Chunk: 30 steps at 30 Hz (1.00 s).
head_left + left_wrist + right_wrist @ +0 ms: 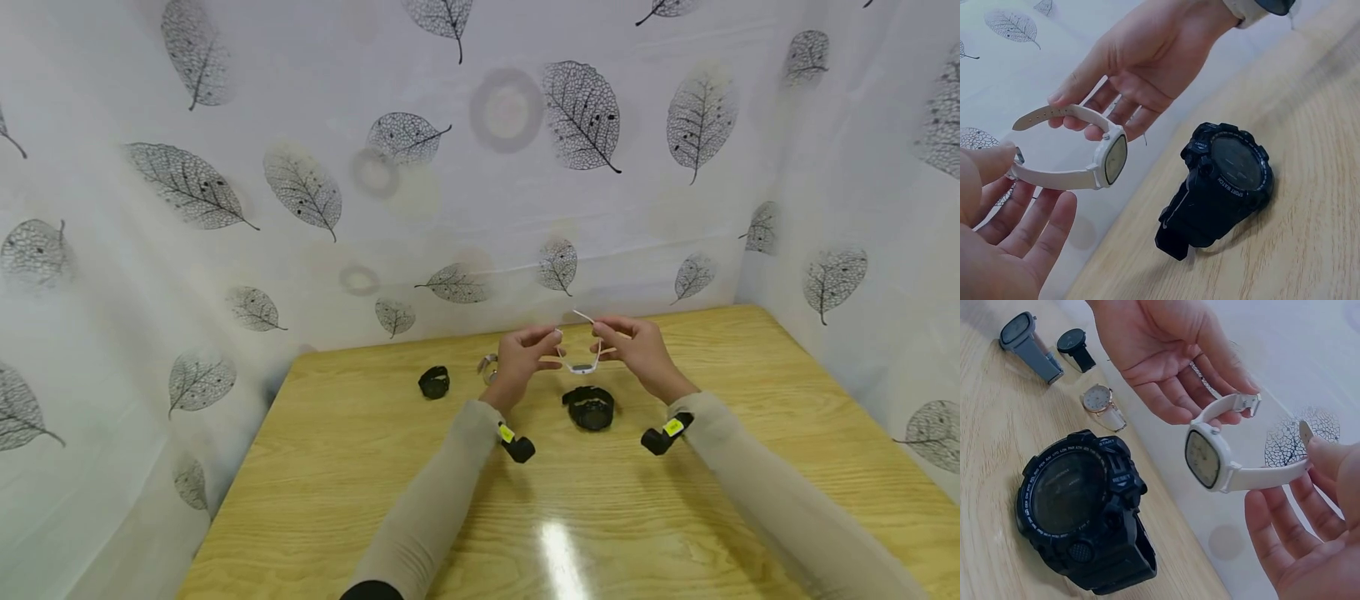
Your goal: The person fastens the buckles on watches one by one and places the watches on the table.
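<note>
A white wristwatch (582, 368) with an unfastened strap is held up between both hands, its case hanging lowest. My left hand (522, 360) pinches the buckle end between thumb and fingers. The holed strap end is pinched by my right hand (639, 352), and its tip sticks up past the thumb. In the right wrist view the squarish white case (1207, 459) has a pale dial with a dark border. On the table just below the hands lies a large black sport watch (591, 410), touched by neither hand; its strap forms a loop.
Beyond the sport watch, the right wrist view shows a grey watch (1025, 344), a small black watch (1074, 344) and a rose-gold-rimmed watch (1100, 400) with a pale strap. They lie on the wooden table (352, 483). A leaf-printed curtain (480, 200) hangs behind the table.
</note>
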Available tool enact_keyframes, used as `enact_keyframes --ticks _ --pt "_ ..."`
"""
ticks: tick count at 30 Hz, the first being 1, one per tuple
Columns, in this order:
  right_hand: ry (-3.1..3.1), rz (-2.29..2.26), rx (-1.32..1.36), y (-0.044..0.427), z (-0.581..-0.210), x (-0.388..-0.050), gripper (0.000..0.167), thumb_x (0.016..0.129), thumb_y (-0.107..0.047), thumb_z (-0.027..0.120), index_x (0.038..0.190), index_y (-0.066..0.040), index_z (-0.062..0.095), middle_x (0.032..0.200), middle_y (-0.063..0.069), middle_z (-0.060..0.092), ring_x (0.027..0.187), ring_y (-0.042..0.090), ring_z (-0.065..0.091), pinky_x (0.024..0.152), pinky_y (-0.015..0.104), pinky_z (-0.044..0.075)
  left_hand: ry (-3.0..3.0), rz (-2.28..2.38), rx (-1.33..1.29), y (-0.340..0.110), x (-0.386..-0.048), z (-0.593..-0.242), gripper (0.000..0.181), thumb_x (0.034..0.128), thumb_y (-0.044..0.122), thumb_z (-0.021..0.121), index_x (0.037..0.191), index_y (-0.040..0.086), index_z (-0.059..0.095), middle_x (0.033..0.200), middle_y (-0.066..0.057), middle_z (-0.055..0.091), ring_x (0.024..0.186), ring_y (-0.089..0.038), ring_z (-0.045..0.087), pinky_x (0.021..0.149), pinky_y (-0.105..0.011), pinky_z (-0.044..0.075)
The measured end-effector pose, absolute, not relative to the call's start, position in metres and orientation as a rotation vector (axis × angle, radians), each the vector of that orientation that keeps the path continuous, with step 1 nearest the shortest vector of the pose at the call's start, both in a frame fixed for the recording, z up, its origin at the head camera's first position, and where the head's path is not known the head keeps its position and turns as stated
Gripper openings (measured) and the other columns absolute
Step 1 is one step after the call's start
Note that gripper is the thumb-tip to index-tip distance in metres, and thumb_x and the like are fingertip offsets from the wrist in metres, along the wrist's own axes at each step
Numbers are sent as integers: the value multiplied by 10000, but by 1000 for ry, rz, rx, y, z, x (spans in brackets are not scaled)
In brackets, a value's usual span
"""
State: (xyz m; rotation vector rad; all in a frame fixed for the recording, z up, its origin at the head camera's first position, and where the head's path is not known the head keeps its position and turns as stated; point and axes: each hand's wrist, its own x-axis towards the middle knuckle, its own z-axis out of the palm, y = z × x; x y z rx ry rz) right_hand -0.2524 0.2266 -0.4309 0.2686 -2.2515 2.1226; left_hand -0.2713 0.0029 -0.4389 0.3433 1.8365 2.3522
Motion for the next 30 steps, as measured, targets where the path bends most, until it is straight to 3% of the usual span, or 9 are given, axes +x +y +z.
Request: enact_keyframes --ticks 3,9,12,16,19,26,30 --pt "-2272 2124 286 228 -431 -252 463 1027 -314 651 1314 49 631 1069 52 713 978 291 722 888 483 594 1820 2345 327 0 -271 -439 269 962 161 754 1180 3 747 1028 -129 746 840 -226 738 809 -501 618" --pt "-2333 2126 305 229 -432 -251 434 1019 -293 670 1314 24 645 1077 81 712 1058 407 678 918 532 572 1776 2369 287 -1 -273 -439 339 961 188 759 1209 -37 704 1055 -119 738 888 -251 737 870 -546 592" --pt "-2365 2107 308 228 -431 -251 448 1016 -287 678 1329 31 637 1109 80 708 1044 338 697 951 561 544 1753 2397 315 1 -273 -437 322 969 174 748 1214 -30 699 1145 -218 710 959 -311 730 932 -591 549" --pt "-2393 2086 339 225 -427 -251 432 1023 -249 671 1333 49 631 1176 107 691 1025 237 711 976 575 525 1732 2448 335 7 -275 -435 253 971 156 742 1173 4 723 1123 -205 715 939 -276 724 959 -609 529" --pt "-2402 2075 347 223 -425 -250 422 1026 -240 667 1332 48 634 1215 119 677 1044 242 705 978 566 531 1729 2464 338 9 -275 -435 213 974 160 739 1143 30 738 1060 -113 730 885 -184 713 966 -625 517" --pt "-2404 2045 330 222 -426 -249 388 1027 -231 666 1311 33 657 1205 136 689 1083 341 688 968 565 538 1732 2479 339 11 -273 -433 221 980 146 729 1150 5 731 1071 -138 732 874 -179 711 966 -641 508" --pt "-2402 2032 322 220 -428 -250 400 1026 -261 668 1317 12 663 1249 143 671 1071 284 693 977 570 532 1770 2448 332 12 -271 -434 245 974 147 737 1170 1 729 1088 -145 729 893 -202 704 960 -622 524"
